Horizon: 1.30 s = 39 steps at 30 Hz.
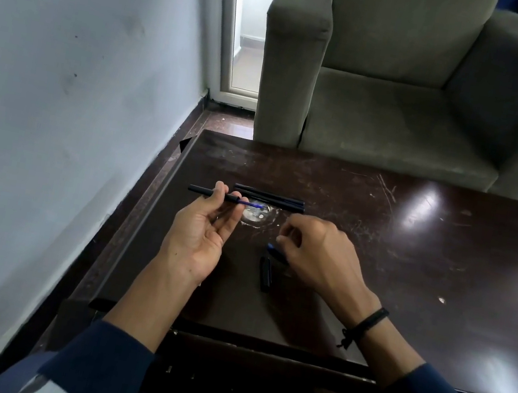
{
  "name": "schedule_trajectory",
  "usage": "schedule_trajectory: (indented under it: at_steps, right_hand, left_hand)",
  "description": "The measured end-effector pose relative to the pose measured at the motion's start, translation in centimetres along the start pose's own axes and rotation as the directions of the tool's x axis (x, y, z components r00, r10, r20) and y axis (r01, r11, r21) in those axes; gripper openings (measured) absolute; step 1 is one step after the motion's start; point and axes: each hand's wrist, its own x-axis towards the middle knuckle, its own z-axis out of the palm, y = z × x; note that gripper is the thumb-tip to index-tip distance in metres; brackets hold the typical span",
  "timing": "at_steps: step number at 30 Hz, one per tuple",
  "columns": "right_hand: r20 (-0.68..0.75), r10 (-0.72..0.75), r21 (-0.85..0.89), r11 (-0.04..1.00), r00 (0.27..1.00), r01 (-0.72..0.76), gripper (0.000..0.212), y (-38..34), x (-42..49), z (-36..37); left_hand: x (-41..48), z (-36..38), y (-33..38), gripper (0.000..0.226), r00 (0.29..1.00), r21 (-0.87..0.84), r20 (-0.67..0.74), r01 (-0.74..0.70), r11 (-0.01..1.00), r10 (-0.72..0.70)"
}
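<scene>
The left hand (206, 232), palm up, pinches a black pen (203, 190) at its fingertips. The pen lies level, its blue refill (251, 204) pointing to 3 o'clock. The right hand (317, 251), at 3 o'clock of the left and apart from the pen, curls its fingers over a small blue piece (275, 252) on the table (413, 258). The fingers hide most of that piece, so a grip cannot be told. A black cap (265, 273) lies at its 6 o'clock. Two more pens (269, 197) lie at 12 o'clock.

Bare table (410, 275) lies open to the right — loose pens (271, 197) and a cap (266, 275) crowd the middle.
</scene>
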Motion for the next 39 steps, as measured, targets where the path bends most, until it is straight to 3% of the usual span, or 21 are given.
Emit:
schedule_trajectory:
  at_steps: [3,8,16,25,34,39]
  right_hand:
    - [-0.09,-0.048,0.095,0.994,0.995,0.057,0.009,-0.2,0.6,0.3]
    - [-0.154,-0.119,0.331,0.929,0.981,0.164,0.034,-0.8,0.5,0.3]
    - [-0.234,-0.141,0.32,0.923,0.962,0.213,0.017,-0.7,0.2,0.8]
    - [-0.213,-0.062,0.385,0.912,0.975,0.142,0.016,0.2,1.0,0.1]
    - [-0.14,0.005,0.517,0.853,0.99,0.068,0.012,0.0,1.0,0.1]
    - [-0.139,-0.033,0.573,0.812,0.99,0.108,0.014,-0.6,0.6,0.5]
  left_hand:
    - [0.3,-0.1,-0.4,0.01,1.0,0.041,-0.007,-0.003,0.999,0.004]
    - [0.3,-0.1,-0.8,0.01,1.0,0.12,-0.006,-0.029,0.992,0.03]
    - [-0.1,0.3,-1.5,0.009,0.999,0.216,0.032,-0.024,0.976,0.018]
    - [1.1,-1.0,0.9,0.01,0.992,0.074,-0.1,-0.068,0.995,0.076]
    - [0.3,-0.2,0.0,0.007,0.998,0.266,0.063,-0.013,0.964,-0.004]
    - [0.2,0.0,-0.9,0.009,0.989,0.286,0.12,0.049,0.957,-0.087]
